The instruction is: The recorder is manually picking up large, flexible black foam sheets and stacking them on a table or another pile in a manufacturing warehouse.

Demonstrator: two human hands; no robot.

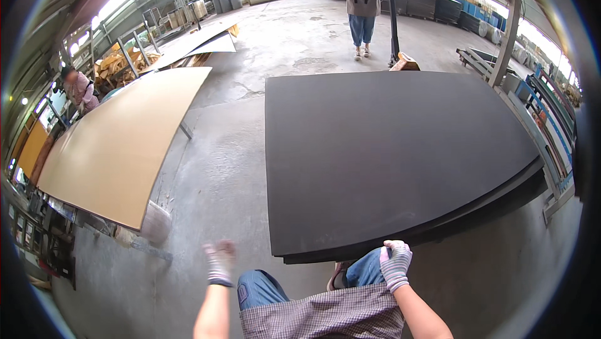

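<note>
A stack of large black sheets [394, 157] lies in front of me and to the right, its near edge just beyond my knees. My right hand [395, 264], in a striped glove, is at that near edge beside my right knee. Its fingers are curled, and what they hold, if anything, is hidden. My left hand [219, 262], in a similar glove, hangs over the floor left of the stack. Motion smears its fingers, so their pose is unclear; no object shows in it.
A tan board [125, 145] lies on a support at left, with a person [79, 88] beyond it. Behind the stack another person [362, 10] stands beside a pallet jack [392, 20]. A metal post [506, 35] and racks [544, 120] border the right side.
</note>
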